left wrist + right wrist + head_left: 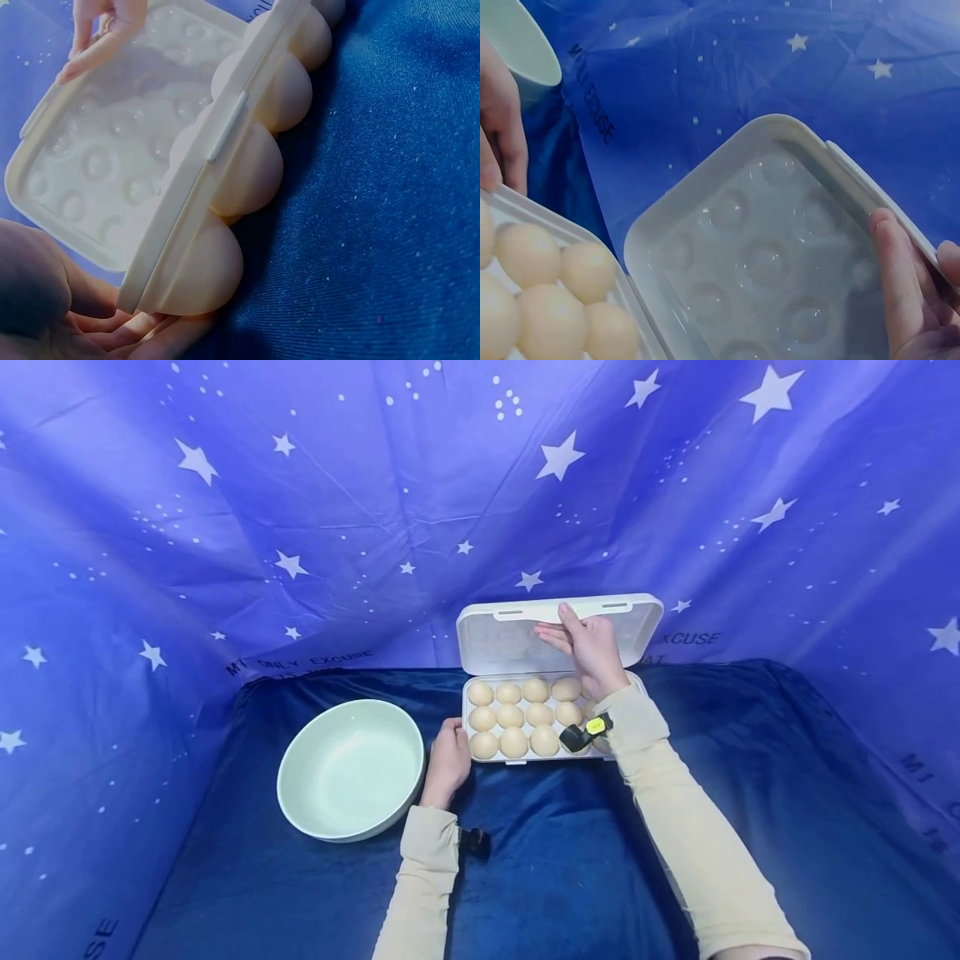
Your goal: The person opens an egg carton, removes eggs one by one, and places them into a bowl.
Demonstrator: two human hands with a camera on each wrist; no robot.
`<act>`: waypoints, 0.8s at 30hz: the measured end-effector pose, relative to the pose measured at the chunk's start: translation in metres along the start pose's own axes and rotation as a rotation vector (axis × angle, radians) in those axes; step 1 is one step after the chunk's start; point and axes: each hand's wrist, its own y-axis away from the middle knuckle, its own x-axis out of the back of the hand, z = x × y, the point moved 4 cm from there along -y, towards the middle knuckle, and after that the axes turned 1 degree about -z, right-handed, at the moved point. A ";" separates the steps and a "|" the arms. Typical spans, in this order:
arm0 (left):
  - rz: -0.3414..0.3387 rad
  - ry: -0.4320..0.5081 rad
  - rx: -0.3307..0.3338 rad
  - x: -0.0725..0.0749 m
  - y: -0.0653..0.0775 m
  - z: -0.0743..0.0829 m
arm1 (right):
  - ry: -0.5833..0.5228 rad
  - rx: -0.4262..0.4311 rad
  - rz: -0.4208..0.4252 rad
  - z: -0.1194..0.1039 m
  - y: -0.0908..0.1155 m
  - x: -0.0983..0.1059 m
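An egg box (517, 759) with several pale brown eggs (513, 742) in rows lies on the blue cloth, its lid raised upright at the back. My left hand (448, 760) grips the box's left end, thumb at the rim and fingers underneath in the left wrist view. My right hand (592, 647) holds the front edge of the clear, white-rimmed lid (480, 639). In the right wrist view its thumb (949, 261) is outside the rim and its fingers (896, 274) are inside. The right hand and wrist camera hide some eggs on the right.
A pale green bowl (351, 770) stands just left of the left hand. Dark blue cloth (555, 860) covers the table. A blue curtain with white stars (420, 485) hangs behind the lid and along both sides.
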 end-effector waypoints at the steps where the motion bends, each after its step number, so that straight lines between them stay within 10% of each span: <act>1: -0.007 0.008 0.004 0.000 0.000 0.000 | -0.001 0.001 -0.001 0.000 -0.003 0.000; 24: -0.057 0.045 0.030 0.001 -0.001 -0.004 | 0.010 0.047 0.010 0.009 -0.047 0.003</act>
